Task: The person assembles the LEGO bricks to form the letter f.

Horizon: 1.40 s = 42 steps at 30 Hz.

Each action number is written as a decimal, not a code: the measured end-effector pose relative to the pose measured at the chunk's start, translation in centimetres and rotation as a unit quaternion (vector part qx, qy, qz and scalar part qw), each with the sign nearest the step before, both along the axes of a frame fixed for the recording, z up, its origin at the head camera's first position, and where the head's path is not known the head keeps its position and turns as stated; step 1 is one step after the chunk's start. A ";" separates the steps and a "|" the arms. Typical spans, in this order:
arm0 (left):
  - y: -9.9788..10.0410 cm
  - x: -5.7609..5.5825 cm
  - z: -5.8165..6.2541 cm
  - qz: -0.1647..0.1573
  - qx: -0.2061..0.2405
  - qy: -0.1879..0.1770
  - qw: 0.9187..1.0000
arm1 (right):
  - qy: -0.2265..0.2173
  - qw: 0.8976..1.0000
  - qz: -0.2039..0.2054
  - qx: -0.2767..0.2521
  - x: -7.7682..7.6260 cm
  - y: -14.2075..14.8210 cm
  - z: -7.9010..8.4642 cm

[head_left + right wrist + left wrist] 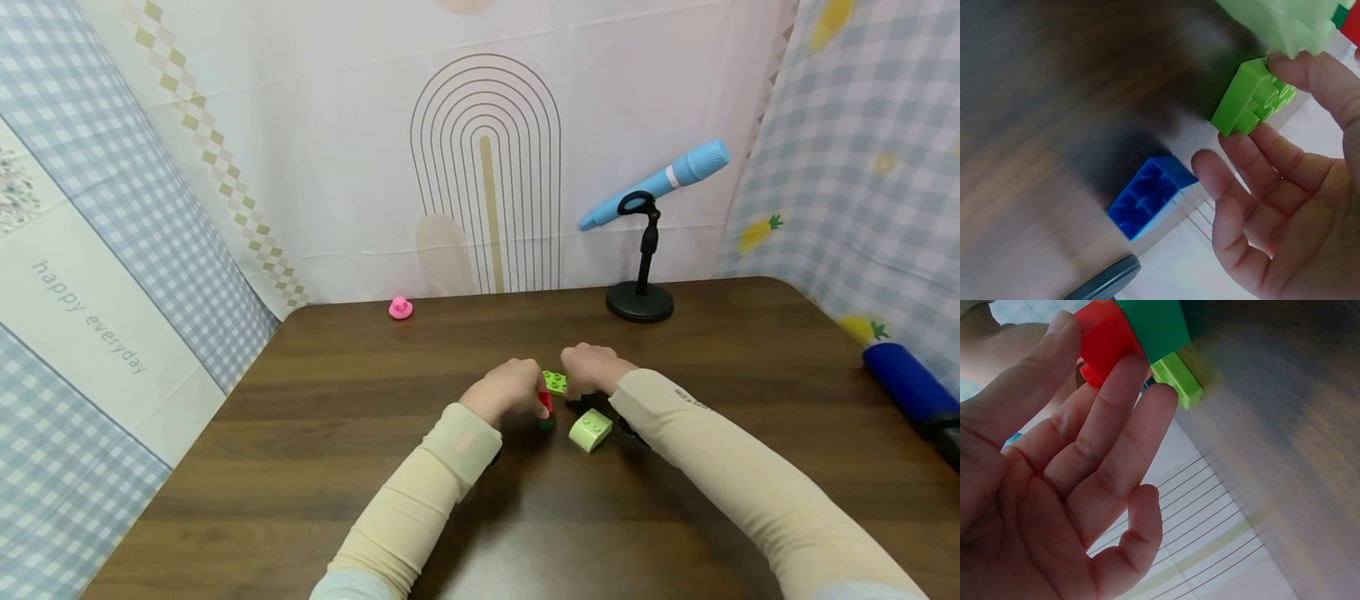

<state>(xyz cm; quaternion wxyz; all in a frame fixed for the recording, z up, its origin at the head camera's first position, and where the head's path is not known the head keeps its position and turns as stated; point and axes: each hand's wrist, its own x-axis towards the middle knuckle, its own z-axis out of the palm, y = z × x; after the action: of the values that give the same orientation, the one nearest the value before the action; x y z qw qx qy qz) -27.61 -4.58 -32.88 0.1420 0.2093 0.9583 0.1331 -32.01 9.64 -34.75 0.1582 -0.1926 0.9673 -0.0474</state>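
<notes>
My left hand [507,390] pinches a red toy building brick [1109,339] between thumb and fingers. A dark green brick [1155,328] sits against the red one, on its table side. Just to the right, my right hand [592,369] grips a lime green studded brick [1250,100], thumb on one side and fingertips on the other. A pale green brick with a curved side [591,430] rests on the table nearer to me, below the right hand. In the right wrist view a blue brick [1147,197] lies with its hollow underside showing; the right hand hides it in the head view.
At the table's back edge sit a pink rubber duck [401,308] and a black stand [640,300] with a light blue microphone-shaped toy [660,183]. A dark blue cylindrical object [911,387] is at the right edge. Patterned cloths hang around the wooden table [300,467].
</notes>
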 end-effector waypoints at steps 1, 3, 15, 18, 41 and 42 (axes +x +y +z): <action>0.0 0.0 0.0 0.002 0.000 0.000 1.000 | -0.002 1.000 0.003 0.000 0.1 0.1 0.0; 0.0 0.0 0.0 0.002 -0.001 0.001 1.000 | -0.002 1.000 0.006 -0.001 0.3 0.4 0.0; -0.2 -0.2 -0.1 0.004 0.024 -0.014 1.000 | -0.012 0.999 0.024 -0.039 1.5 2.3 0.9; -0.4 -0.3 -0.2 0.003 0.036 -0.019 0.999 | -0.012 0.997 0.043 -0.067 1.9 2.9 1.6; -0.5 0.0 -0.3 -0.032 0.006 0.004 0.999 | -0.016 0.986 0.116 -0.117 4.2 2.4 3.0; -0.4 0.1 -0.3 -0.032 0.004 0.006 0.999 | -0.016 0.987 0.114 -0.114 4.2 2.2 3.0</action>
<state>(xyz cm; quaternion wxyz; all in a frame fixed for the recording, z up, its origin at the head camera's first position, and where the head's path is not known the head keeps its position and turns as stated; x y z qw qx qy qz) -27.53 -5.01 -33.21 0.1392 0.2417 0.9513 0.1311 -27.77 11.89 -31.78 0.1547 -0.3177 0.9246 -0.1425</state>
